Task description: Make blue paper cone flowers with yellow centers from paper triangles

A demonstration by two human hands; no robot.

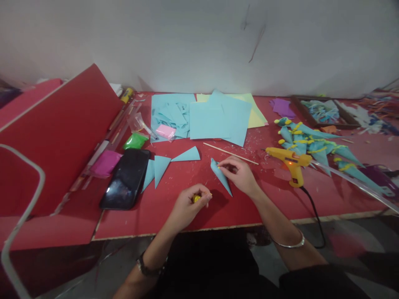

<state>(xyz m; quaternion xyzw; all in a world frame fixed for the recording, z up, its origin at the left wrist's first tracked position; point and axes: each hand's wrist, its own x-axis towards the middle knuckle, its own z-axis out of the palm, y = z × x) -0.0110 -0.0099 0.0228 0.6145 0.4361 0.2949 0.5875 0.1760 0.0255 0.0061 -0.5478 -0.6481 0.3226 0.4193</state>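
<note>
From where I sit at the head camera, the blue paper cone [222, 180] lies on the red table [174, 216], in front of the right hand [239, 174], whose thumb and forefinger are pinched on a small yellow bit [219, 167] against its upper part. The left hand [189, 204], apart from the right, is curled around a yellow lump [196, 198]. To do this well, I'd press gently, so the thin paper doesn't dent, and keep the bit lined up with the rolled edge (the trimmed cones [294, 137] on the right suggest a neat band). I'd also mind the glue gun [291, 160], its light glowing. The fingers hide how the bit meets the paper, most of the lump is covered, and I can't make out what it's made of.
</note>
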